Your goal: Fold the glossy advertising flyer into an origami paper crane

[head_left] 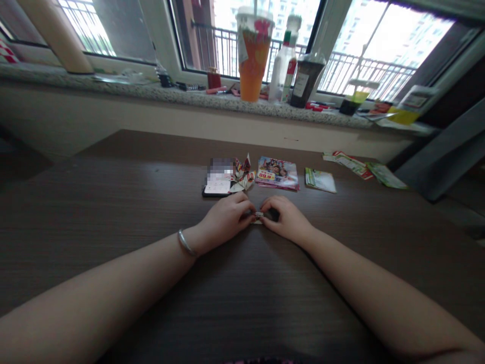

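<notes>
Between my two hands, low over the dark wooden table (159, 303), is a small folded piece of paper (258, 215). My left hand (233, 215), with a silver bangle at the wrist, pinches its left end. From the other side my right hand (286, 217) closes on its right end, thumb and fingers curled. Most of the paper is covered by fingers. Just beyond my left hand lie a phone (217, 184) with a lit screen and a folded paper figure (243, 178) that overlaps the phone's right edge.
Beyond my hands sit a stack of printed flyers (278, 173) and a smaller stack of paper squares (320, 180). Paper strips (354, 166) lie at the far right. A granite windowsill (212, 98) carries an orange drink cup (253, 63), a dark cup (306, 81) and bottles (280, 71).
</notes>
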Demonstrator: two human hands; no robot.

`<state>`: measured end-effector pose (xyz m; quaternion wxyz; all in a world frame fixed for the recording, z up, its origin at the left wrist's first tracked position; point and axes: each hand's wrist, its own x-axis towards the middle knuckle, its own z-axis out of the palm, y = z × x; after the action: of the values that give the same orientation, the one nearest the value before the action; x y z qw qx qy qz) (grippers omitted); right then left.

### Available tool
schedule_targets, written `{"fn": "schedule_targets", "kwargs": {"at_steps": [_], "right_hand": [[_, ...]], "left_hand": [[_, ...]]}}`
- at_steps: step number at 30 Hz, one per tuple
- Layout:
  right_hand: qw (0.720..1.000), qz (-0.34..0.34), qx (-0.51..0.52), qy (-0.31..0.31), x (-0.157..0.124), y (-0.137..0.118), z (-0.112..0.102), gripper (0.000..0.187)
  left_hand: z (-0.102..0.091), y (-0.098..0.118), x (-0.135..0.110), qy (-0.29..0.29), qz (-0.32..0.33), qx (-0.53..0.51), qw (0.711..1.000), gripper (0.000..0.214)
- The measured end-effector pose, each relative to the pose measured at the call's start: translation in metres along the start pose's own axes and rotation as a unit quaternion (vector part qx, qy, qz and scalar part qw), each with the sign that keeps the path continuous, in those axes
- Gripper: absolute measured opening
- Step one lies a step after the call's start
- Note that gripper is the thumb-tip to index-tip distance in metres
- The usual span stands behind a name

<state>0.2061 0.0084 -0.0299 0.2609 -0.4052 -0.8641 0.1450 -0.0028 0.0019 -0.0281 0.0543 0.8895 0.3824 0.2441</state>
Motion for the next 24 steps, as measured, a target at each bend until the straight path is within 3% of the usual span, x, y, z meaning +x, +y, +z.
{"fn": "schedule_targets", "kwargs": {"at_steps": [11,24], "right_hand": [[0.998,-0.028,-0.056,-0.013,-0.002,-0.004,-0.002,0.007],[0.999,-0.027,-0.027,-0.019,-0.001,-0.010,-0.004,0.013]], "left_hand": [[-0.003,0.002,0.003,-0.017,0.012,0.015,1.000,0.001],[-0.005,0.006,0.004,-0.024,0.019,0.036,0.999,0.007]]}}
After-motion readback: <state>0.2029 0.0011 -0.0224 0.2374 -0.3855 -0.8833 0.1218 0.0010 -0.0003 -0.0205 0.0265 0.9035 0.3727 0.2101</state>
